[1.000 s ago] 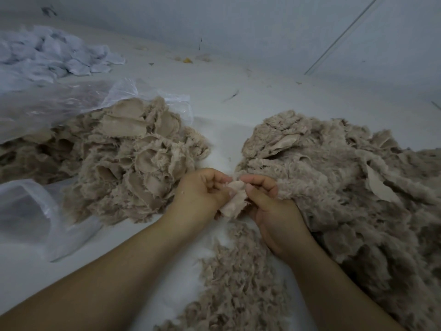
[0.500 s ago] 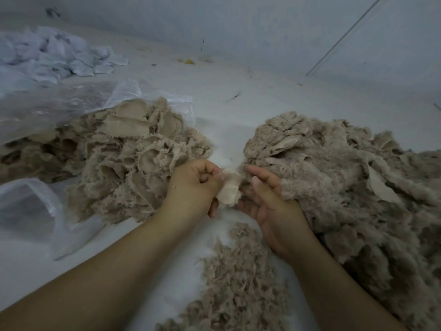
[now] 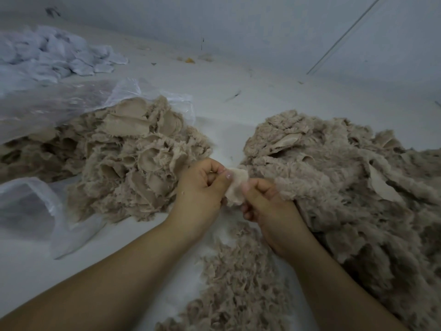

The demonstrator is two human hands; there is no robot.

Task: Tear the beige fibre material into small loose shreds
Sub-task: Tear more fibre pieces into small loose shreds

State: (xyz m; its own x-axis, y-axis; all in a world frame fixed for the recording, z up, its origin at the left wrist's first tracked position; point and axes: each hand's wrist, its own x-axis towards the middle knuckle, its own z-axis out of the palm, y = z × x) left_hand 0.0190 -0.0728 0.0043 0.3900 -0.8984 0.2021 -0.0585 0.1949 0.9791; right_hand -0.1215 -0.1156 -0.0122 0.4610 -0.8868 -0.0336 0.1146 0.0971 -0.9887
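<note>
fingers of left hand (image 3: pixel 202 187) and right hand (image 3: pixel 265 204) curl, pinching beige fibre piece (image 3: pixel 235 185).

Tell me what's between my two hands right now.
In the head view, a small beige fibre piece, pinched by the left hand and the right hand.

Dim, bluish, even light; soft shadows; wide-angle bending at edges.
</note>
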